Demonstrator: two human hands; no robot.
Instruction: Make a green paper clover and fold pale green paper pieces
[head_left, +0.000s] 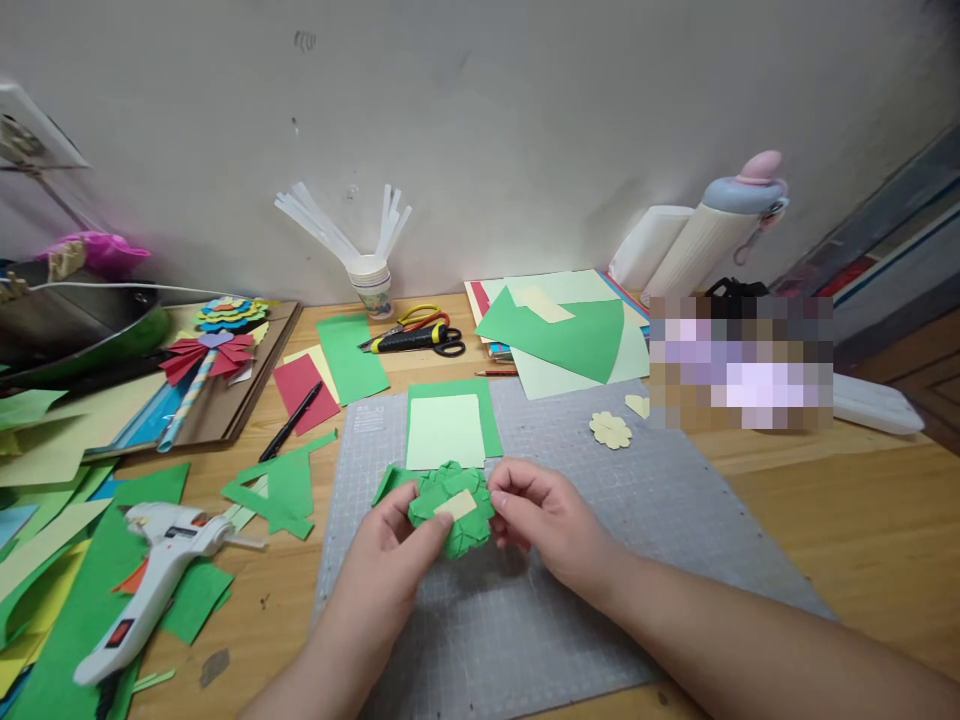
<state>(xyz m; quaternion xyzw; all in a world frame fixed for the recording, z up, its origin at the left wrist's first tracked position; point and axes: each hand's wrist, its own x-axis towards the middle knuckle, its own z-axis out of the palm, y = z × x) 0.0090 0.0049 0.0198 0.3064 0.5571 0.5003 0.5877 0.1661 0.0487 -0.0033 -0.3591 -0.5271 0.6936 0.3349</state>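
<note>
Behind green flower (450,488), left fingers (397,500) half-hidden.

A purplish object (739,365) is pixelated, a pan (139,330) cropped at left.

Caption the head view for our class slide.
Left hand holding a flower-shaped green paper piece, right hand at its edge, above a gridded mat.

green paper piece (459,480), cream patch (461,502), grey gridded mat (675,500)
</note>
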